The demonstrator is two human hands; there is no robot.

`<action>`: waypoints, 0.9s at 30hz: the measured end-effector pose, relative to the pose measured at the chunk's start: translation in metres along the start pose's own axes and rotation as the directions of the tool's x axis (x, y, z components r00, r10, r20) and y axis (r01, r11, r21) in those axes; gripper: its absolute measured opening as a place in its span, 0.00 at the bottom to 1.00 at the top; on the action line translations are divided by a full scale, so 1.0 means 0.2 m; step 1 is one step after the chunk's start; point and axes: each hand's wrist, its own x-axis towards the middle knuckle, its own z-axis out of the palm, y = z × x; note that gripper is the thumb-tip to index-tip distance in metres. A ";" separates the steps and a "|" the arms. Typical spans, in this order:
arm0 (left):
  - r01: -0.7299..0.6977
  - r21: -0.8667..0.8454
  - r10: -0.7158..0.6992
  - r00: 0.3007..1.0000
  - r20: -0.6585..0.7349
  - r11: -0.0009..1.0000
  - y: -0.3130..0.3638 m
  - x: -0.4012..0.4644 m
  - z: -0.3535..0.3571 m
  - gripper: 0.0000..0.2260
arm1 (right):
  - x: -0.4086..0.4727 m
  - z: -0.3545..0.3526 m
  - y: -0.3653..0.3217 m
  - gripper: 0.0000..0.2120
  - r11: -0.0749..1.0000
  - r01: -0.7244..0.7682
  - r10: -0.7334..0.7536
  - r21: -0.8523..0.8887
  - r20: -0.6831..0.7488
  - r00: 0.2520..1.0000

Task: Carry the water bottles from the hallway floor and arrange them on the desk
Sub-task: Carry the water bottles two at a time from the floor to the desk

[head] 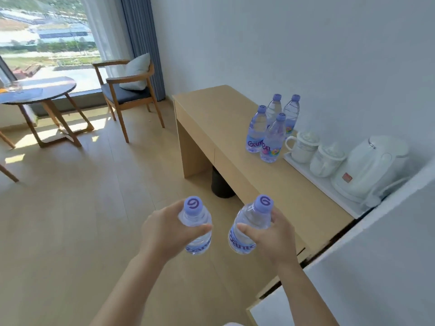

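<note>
Both hands are out front, each carrying a water bottle over the wooden floor [70,220], just short of the bench [223,118]. The left hand [162,234] is wrapping its fingers round the left bottle [196,228], cap pointing up at the camera, long axis running nearly upright. The right hand [273,236] is gripping the right bottle [247,228], which is tipping slightly, cap up and leaning right. Four more bottles [270,130] are standing upright in a tight cluster on the bench near the wall (purple caps, clear water inside). Just beside them a white tray [329,187] is holding two lidded cups [313,154] and a white kettle [369,168].
</note>
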 end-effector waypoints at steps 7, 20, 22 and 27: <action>-0.102 0.037 0.095 0.982 0.161 0.994 0.19 0.55 0.17 0.20 | 0.44 -0.01 -0.01 0.15 0.996 -0.082 0.087 0.031 -0.201 0.976; -0.174 -0.006 0.166 0.932 0.322 0.985 0.55 1.41 0.58 0.16 | 1.16 -0.03 0.00 0.18 0.989 -0.141 0.116 -0.033 -0.399 0.910; -0.203 -0.017 0.195 0.914 0.356 0.979 0.58 1.50 0.64 0.18 | 1.22 -0.03 -0.01 0.17 0.984 -0.167 0.125 -0.060 -0.427 0.896; -0.263 -0.009 0.237 0.855 0.462 0.965 0.61 1.68 0.74 0.18 | 1.32 0.02 0.01 0.19 0.961 -0.274 0.228 -0.029 -0.475 0.850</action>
